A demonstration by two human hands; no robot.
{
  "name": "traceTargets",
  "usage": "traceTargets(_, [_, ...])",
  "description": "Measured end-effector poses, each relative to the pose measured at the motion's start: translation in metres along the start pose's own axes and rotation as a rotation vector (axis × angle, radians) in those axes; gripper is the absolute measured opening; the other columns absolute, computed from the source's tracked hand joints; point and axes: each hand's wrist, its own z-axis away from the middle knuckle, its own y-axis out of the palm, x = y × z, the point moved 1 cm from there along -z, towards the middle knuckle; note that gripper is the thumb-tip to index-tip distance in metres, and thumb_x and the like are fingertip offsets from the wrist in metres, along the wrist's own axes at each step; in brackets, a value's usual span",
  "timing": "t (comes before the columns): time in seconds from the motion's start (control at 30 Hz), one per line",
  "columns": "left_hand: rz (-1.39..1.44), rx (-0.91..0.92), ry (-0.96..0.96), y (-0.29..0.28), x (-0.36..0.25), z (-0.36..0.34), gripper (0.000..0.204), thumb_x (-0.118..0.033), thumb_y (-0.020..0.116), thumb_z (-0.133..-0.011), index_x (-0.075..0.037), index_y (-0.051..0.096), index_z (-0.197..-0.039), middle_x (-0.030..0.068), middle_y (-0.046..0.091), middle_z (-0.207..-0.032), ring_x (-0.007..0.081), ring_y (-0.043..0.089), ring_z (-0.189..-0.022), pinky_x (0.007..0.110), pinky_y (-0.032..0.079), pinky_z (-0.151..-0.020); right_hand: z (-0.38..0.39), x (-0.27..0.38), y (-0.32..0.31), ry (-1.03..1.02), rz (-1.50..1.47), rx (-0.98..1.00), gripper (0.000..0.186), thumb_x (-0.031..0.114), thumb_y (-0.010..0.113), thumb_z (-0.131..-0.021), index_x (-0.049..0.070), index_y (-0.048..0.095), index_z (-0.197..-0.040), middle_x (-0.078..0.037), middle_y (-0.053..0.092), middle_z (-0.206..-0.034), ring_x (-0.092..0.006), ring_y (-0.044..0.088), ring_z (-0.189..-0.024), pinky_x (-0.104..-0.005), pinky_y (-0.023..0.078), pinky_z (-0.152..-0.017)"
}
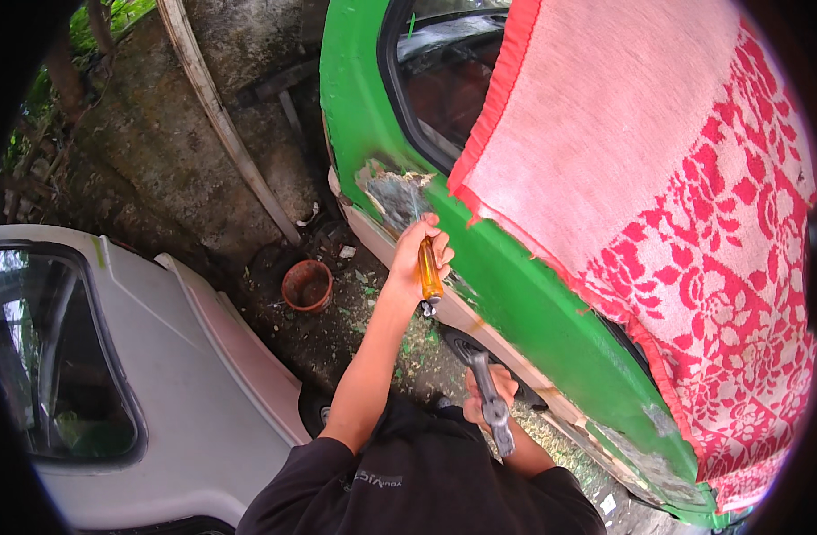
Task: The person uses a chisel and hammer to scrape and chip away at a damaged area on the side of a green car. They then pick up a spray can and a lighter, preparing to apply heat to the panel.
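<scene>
My left hand is wrapped around the amber, see-through handle of a screwdriver. Its blade points away from me toward a scraped grey patch on the green car body; whether the tip touches the metal I cannot tell. Lower and to the right, my right hand grips a hammer. The grey metal head faces up toward me and hides most of the handle. A gap separates the hammer from the screwdriver.
A red-and-pink floral cloth drapes over the green car. To the left stands a grey-white car. A reddish-brown bucket sits on the debris-strewn ground, near a long wooden plank.
</scene>
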Motion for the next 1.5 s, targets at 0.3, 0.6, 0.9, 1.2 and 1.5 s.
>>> traceTargets(0.3, [0.022, -0.004, 0.060, -0.038, -0.021, -0.019, 0.008, -0.014, 0.051, -0.084, -0.017, 0.047, -0.090, -0.0017, 0.038, -0.050, 0.0122, 0.037, -0.040, 0.026, 0.027, -0.031, 0.007, -0.019, -0.011, 0.244, 0.565, 0.280, 0.024, 0.025, 0.054, -0.090, 0.004, 0.055, -0.077, -0.011, 0.045, -0.050, -0.0285, 0.047, -0.039, -0.0341, 0.036, -0.040])
traceTargets(0.6, [-0.063, -0.040, 0.007, 0.004, 0.002, 0.004, 0.007, -0.014, 0.047, -0.086, -0.018, 0.047, -0.091, -0.0004, 0.035, -0.048, 0.0126, 0.035, -0.038, 0.026, 0.023, -0.031, 0.010, -0.026, -0.003, 0.271, 0.299, 0.145, 0.021, 0.015, 0.054, -0.086, 0.005, 0.051, -0.067, -0.008, 0.036, -0.049, -0.0251, 0.039, -0.037, -0.0337, 0.032, -0.039])
traceTargets(0.9, [-0.021, -0.040, -0.012, -0.004, -0.007, -0.002, 0.007, -0.014, 0.048, -0.085, -0.019, 0.047, -0.090, 0.0004, 0.036, -0.048, 0.0140, 0.037, -0.038, 0.027, 0.024, -0.029, -0.010, -0.009, 0.002, 0.111, 0.254, 0.205, 0.027, 0.020, 0.054, -0.087, 0.005, 0.050, -0.065, -0.007, 0.040, -0.050, -0.0232, 0.042, -0.037, -0.0318, 0.034, -0.039])
traceTargets(1.2, [-0.022, -0.047, 0.000, -0.004, -0.007, -0.003, 0.008, -0.014, 0.048, -0.085, -0.018, 0.048, -0.091, 0.0013, 0.038, -0.049, 0.0143, 0.037, -0.038, 0.027, 0.025, -0.030, 0.005, -0.027, -0.001, 0.235, 0.448, 0.436, 0.029, 0.031, 0.055, -0.091, 0.007, 0.057, -0.074, -0.006, 0.052, -0.054, -0.0248, 0.053, -0.044, -0.0321, 0.041, -0.043])
traceTargets(1.5, [-0.006, 0.004, 0.000, -0.001, -0.007, -0.006, 0.008, -0.013, 0.047, -0.085, -0.018, 0.048, -0.091, 0.0009, 0.037, -0.049, 0.0135, 0.036, -0.038, 0.027, 0.025, -0.031, -0.007, -0.016, -0.002, 0.229, 0.261, 0.364, 0.037, 0.033, 0.049, -0.094, 0.004, 0.053, -0.072, -0.009, 0.048, -0.052, -0.0288, 0.052, -0.043, -0.0356, 0.039, -0.042])
